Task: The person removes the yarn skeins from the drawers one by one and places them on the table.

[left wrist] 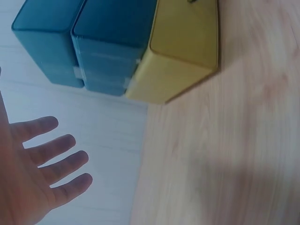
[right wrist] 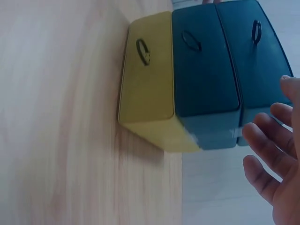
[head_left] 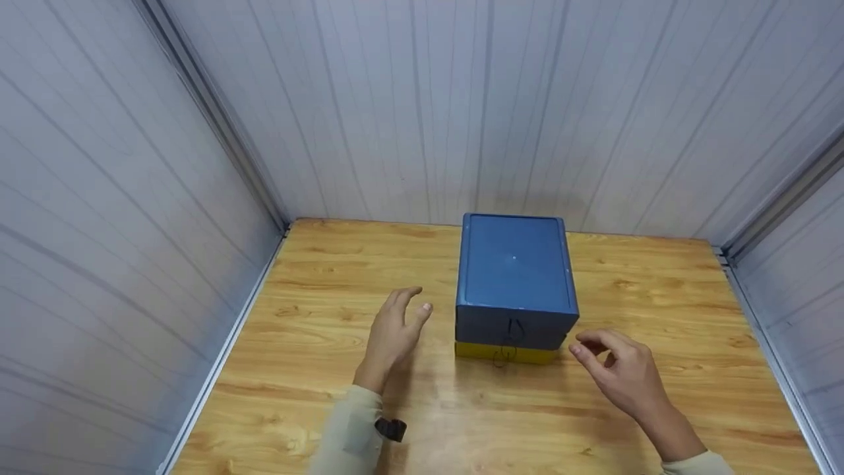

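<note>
A stack of three box-like drawers, two blue [head_left: 517, 277] over one yellow [head_left: 468, 351], stands on the wooden tabletop. In the right wrist view the fronts of the yellow drawer [right wrist: 147, 93], middle blue drawer [right wrist: 206, 79] and top blue drawer [right wrist: 255, 65] each bear a dark loop pull. To the left of the stack hovers my left hand [head_left: 394, 333], fingers spread and apart from it. Off the front right corner is my right hand [head_left: 626, 373], its fingers loosely bent with nothing between them. Tape strips join the drawers' sides.
Pale panelled walls enclose the wooden tabletop [head_left: 316, 316] at the back, left and right. The stack stands close to the back wall [head_left: 395, 132]. A black band [head_left: 391, 429] shows at the left sleeve.
</note>
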`<state>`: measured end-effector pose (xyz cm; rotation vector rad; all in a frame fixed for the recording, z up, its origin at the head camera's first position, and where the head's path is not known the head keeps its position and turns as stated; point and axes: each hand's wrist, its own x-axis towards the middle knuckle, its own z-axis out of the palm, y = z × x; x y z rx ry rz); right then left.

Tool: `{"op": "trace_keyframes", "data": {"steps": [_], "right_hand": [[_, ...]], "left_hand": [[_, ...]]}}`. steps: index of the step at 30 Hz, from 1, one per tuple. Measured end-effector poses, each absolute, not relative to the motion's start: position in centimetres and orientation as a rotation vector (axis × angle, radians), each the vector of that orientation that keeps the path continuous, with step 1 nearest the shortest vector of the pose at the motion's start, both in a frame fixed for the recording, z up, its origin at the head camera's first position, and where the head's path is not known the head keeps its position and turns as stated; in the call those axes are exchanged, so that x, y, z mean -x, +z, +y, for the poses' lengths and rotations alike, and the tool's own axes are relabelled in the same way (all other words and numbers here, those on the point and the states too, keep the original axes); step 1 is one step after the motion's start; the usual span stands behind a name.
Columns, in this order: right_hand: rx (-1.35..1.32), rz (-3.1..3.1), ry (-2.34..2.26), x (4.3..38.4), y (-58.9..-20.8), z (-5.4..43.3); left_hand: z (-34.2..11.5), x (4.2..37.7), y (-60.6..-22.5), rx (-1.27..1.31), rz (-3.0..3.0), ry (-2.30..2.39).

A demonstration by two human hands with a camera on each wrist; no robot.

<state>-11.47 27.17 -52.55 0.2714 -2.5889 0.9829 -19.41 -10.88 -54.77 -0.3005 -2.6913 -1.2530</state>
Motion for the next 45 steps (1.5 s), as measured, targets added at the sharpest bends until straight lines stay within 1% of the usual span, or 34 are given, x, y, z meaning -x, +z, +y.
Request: {"op": "trace_keyframes", "data": {"steps": [21, 31, 45], "right_hand": [[-0.324, -2.606, 1.231, 12.1, -52.6, 23.4], [-0.364, -2.628, 1.356, 12.9, -52.6, 21.4], [-0.311, -2.680, 1.367, 13.5, -52.8, 19.9]], "left_hand": [[-8.1, 20.2, -54.1, 0.328, -2.598, -1.476], [-6.3, 21.1, -53.4, 0.331, -2.491, -1.750], [-4.9, 21.1, -53.5, 0.344, -2.455, -1.893]]}}
